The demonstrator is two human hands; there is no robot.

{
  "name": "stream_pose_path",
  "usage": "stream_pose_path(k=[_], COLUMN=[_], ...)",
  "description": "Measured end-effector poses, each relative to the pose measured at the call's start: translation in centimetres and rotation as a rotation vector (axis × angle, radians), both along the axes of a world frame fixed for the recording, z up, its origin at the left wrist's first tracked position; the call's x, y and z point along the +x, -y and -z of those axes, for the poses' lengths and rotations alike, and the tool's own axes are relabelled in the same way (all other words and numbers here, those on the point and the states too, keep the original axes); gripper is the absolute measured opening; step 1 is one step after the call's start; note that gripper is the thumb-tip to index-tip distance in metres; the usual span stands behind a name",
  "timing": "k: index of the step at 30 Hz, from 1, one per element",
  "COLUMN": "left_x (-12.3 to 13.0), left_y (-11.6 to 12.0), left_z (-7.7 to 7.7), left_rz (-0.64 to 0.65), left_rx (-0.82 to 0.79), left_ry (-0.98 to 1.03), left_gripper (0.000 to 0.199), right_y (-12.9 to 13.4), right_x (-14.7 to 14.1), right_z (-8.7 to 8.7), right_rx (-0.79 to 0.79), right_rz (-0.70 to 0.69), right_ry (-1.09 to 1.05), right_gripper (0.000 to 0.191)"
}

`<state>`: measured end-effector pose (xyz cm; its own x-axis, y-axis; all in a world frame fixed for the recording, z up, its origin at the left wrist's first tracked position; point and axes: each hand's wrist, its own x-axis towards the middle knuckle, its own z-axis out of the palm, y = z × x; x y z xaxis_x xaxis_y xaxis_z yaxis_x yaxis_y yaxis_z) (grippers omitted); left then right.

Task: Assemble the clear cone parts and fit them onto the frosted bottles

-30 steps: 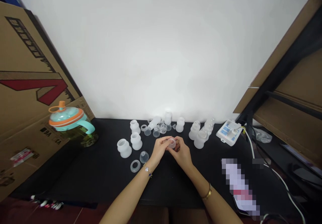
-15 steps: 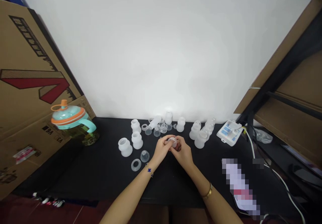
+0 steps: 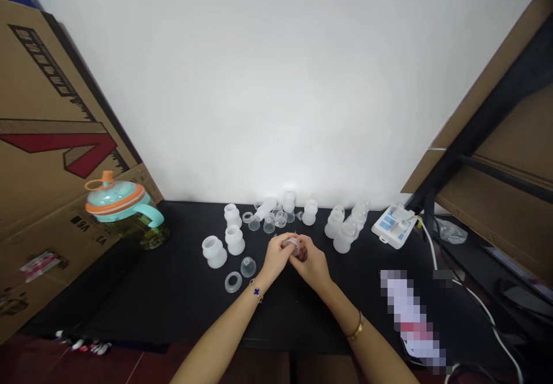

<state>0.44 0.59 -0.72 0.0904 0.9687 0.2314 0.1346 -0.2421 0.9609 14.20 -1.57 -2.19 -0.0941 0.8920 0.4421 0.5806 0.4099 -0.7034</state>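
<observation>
Both hands meet over the black table [image 3: 173,292]. My left hand [image 3: 277,257] is closed on a small translucent ring-shaped piece [image 3: 294,246], its thumb over the near side. My right hand [image 3: 311,262] grips the same piece from the right, with its fingers curled and partly hidden. To the left lie a clear ring [image 3: 233,282] and a clear dome-shaped nipple [image 3: 248,267]. Behind them stand open white bottles [image 3: 215,253]. Several clear rings and caps [image 3: 269,223] lie beyond my hands. Bottles with clear tops [image 3: 344,237] stand to the right.
A green-lidded jug [image 3: 125,211] stands at the left by a cardboard box [image 3: 52,159]. At the right are a white case [image 3: 394,226], a blurred-out phone [image 3: 412,320] and white cables [image 3: 484,309]. A white wall [image 3: 276,84] rises behind the table.
The ring-shaped piece has tilted and shifted slightly left between my fingers. Both hands have turned a little with it. The items on the table have kept their places.
</observation>
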Motion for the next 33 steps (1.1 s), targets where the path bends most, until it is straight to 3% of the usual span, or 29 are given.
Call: stream_pose_path(k=[16, 33], left_x=[-0.17, 0.21], left_y=[0.46, 0.97], left_z=[-0.85, -0.24], left_rz=[0.03, -0.034], left_rx=[0.061, 0.116], left_ry=[-0.115, -0.12], left_gripper=[0.029, 0.032], right_y=[0.22, 0.01], right_x=[-0.01, 0.2], right_z=[0.07, -0.54], right_rx=[-0.016, -0.043], right_rz=[0.008, 0.029], right_ry=[0.041, -0.059], right_gripper=[0.031, 0.034])
